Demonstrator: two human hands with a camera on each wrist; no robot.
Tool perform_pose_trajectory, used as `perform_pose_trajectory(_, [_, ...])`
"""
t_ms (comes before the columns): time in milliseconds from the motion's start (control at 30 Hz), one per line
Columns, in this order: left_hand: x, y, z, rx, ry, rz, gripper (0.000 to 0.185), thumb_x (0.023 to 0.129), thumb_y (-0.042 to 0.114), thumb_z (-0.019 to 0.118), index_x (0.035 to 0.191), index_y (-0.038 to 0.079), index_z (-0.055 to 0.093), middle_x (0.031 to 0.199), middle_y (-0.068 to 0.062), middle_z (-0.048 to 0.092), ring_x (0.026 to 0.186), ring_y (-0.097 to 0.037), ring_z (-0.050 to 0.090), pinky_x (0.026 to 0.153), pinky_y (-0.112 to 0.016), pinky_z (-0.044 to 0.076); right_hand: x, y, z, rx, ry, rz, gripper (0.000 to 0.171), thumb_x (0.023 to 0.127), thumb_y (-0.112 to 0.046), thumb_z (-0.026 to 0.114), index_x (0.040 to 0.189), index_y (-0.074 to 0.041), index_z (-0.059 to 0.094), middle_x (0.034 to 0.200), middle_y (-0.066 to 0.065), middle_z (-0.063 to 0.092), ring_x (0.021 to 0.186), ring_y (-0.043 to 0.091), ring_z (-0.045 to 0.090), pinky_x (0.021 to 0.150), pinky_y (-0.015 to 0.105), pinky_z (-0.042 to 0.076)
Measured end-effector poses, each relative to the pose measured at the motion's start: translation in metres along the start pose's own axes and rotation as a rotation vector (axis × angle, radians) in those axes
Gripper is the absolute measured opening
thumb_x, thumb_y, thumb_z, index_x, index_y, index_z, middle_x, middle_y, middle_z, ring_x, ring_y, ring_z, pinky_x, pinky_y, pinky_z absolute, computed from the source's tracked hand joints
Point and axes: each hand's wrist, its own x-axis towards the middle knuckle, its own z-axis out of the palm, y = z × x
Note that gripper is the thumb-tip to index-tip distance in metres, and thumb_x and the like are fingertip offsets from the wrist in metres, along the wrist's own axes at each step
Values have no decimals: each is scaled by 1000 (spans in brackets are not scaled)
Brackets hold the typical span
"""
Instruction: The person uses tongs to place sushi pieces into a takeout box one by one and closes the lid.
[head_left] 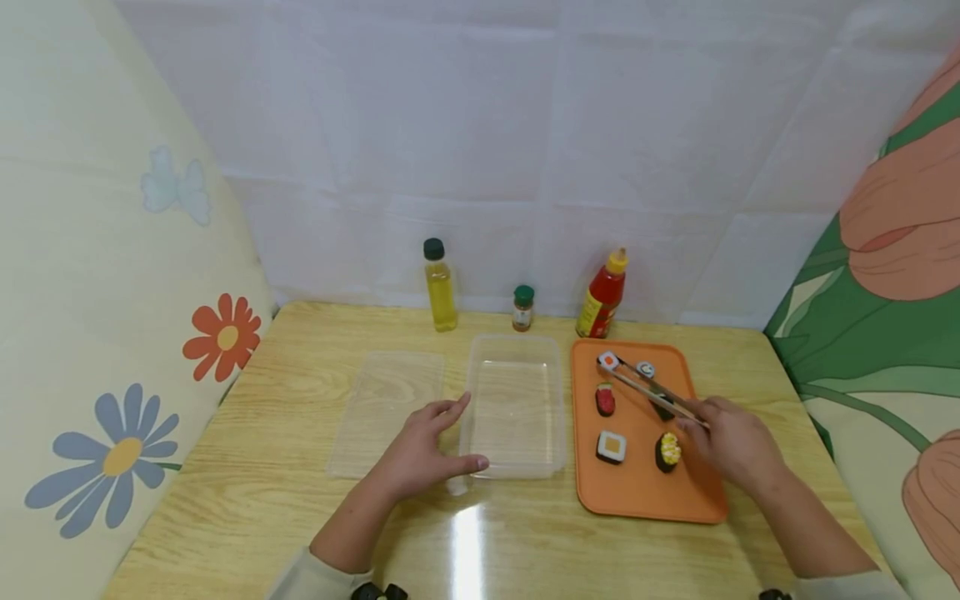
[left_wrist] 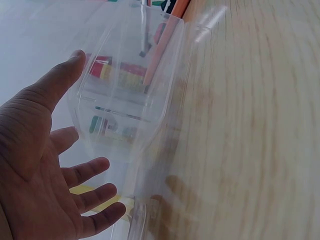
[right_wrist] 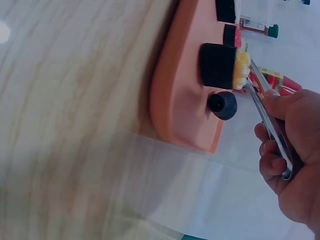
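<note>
My right hand (head_left: 731, 442) grips a pair of metal tongs (head_left: 654, 395), their tips on either side of a white sushi roll with an orange centre (head_left: 608, 361). Whether that roll is lifted off the orange tray (head_left: 645, 492) cannot be told. On the tray lie a red-topped sushi (head_left: 605, 400), a roll with a yellow centre (head_left: 611, 447), a corn-topped sushi (head_left: 668, 452), a small round roll (head_left: 645, 368) and a dark piece partly behind the tongs. Beside the left wall of a clear plastic container (head_left: 513, 471), my left hand (head_left: 427, 450) holds nothing, fingers spread.
A clear flat lid (head_left: 386, 400) lies left of the container. Along the back stand an oil bottle (head_left: 441, 292), a small green-capped jar (head_left: 522, 310) and a red sauce bottle (head_left: 602, 298), close to the white backdrop (head_left: 450, 150).
</note>
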Motion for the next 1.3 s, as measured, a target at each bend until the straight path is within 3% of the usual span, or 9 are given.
perform_pose_trajectory(233, [0,-1,0,-4,-1,-2,103,79,63,84,163,30,34,161,-14,38,150,-47,28,111,-69,35,3,-4,-10,8,12,-41,33,91,-21,81,114,2,76,90,9,67,64,20,58,54,39,50])
perform_pose_trajectory(500, [-1,0,0,1,-2,-4,103,79,63,84,163,30,34,162,-14,38,149,-46,28,110,-69,36,6,-11,-22,18,-3,-52,34,92,-21,81,117,1,76,97,14,72,71,25,65,60,44,53])
perform_pose_trajectory(933, [1,2,-4,39,1,46,104,80,62,83,164,24,34,163,-15,36,150,-46,28,112,-67,35,15,-23,-34,78,-16,-77,31,94,-21,79,117,0,77,100,11,72,74,21,64,63,40,52])
perform_pose_trajectory(1300, [1,2,-4,30,-9,60,104,81,59,84,164,21,33,163,-16,35,149,-47,28,112,-68,34,20,-34,-38,62,5,-129,29,92,-20,81,114,-1,77,96,9,71,72,17,62,62,38,52])
